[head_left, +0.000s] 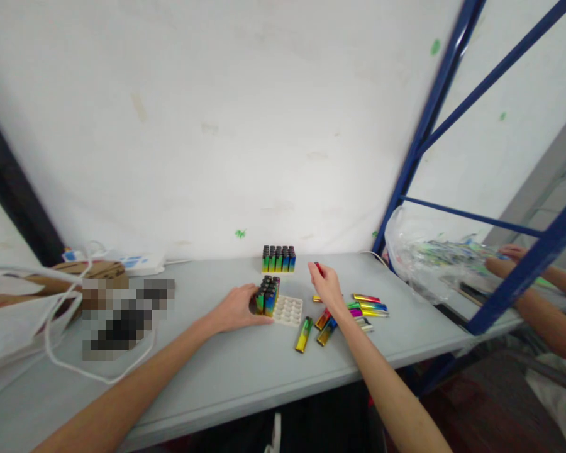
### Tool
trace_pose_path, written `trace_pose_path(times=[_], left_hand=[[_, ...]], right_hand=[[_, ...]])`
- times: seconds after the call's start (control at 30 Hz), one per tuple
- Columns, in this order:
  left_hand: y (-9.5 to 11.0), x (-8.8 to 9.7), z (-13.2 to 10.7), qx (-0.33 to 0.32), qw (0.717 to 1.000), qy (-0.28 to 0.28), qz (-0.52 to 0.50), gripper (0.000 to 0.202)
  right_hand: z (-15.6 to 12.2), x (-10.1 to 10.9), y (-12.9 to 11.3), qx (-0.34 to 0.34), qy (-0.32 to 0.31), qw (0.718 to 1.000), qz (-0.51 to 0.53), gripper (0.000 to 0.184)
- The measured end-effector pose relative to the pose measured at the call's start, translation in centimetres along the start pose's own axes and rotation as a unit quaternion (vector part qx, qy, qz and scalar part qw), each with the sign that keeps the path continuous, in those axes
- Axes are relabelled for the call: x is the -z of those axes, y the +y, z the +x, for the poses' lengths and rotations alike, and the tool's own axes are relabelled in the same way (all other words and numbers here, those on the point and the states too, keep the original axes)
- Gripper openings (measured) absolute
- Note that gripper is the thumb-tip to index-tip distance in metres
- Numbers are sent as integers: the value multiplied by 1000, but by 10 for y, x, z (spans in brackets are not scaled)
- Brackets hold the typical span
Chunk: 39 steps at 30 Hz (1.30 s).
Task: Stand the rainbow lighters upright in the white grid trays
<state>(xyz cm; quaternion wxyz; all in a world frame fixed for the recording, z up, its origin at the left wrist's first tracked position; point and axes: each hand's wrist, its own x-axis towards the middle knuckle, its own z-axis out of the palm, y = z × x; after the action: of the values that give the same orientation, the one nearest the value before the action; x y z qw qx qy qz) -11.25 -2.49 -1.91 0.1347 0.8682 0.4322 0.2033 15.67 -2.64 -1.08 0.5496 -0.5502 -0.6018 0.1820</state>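
My left hand point(238, 308) is wrapped round the left end of a white tray point(290, 311) with round holes. Upright lighters point(268, 294) with black tops, green, blue and yellow, fill the tray's left part, against my fingers. On the tray's right part the holes show. My right hand point(329, 286) is raised above the table to the right of the tray, fingers closed on a lighter point(317, 268); only a small red and dark end of it shows. Below that hand lie several loose shiny lighters point(304, 335) in mixed colours, partly hidden by my forearm.
Another block of upright lighters point(278, 259) stands near the wall. Cardboard point(101, 272), a white cable point(49, 340) and a blurred dark object point(127, 321) lie on the left. At right are a blue metal frame point(412, 151), a clear plastic bag point(415, 258) and another person's arms point(542, 308).
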Motion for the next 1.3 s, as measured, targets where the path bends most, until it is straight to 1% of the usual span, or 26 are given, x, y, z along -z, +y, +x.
trace_pose_path(times=[0.13,0.2,0.27,0.37,0.47,0.57,0.67,0.8,0.9,0.97,1.07,1.17,1.3], left_hand=[[-2,-2,2,-12,1000,1,20,70],[-3,-1,2,-18,1000,1,16,69],[-3,-1,2,-27,1000,3,8,67],[-4,-1,2,-39,999,7,3,66],[-5,-2,1,-41,999,7,2,66],[-5,-1,1,-41,999,3,3,66],[-4,-1,1,-47,999,-4,0,66],[-4,-1,1,-40,999,-8,-6,65],[-5,-2,1,-39,999,-6,-4,66],[-5,-3,1,-40,999,-4,2,66],[-5,-3,1,-38,999,-6,13,68],[-4,-2,1,-34,999,-8,20,67],[-3,-1,1,-26,999,-11,14,65]], right_hand=[[-2,1,-1,23,29,998,-58,41],[-3,2,-3,49,26,996,-73,39],[-4,1,-4,72,1,994,-82,40],[-6,-4,0,98,-73,990,-75,38],[-8,-9,4,129,-141,981,-40,42],[-10,-10,1,159,-162,971,-74,42],[-13,-8,-9,159,-171,965,-116,41],[-17,-9,-17,143,-190,966,-103,39],[-18,-11,-15,158,-228,952,-128,32],[-19,-12,-14,172,-241,944,-145,26],[-20,-11,-15,188,-250,938,-152,26],[-20,-11,-15,198,-244,937,-154,28],[-21,-14,-11,200,-253,929,-181,22]])
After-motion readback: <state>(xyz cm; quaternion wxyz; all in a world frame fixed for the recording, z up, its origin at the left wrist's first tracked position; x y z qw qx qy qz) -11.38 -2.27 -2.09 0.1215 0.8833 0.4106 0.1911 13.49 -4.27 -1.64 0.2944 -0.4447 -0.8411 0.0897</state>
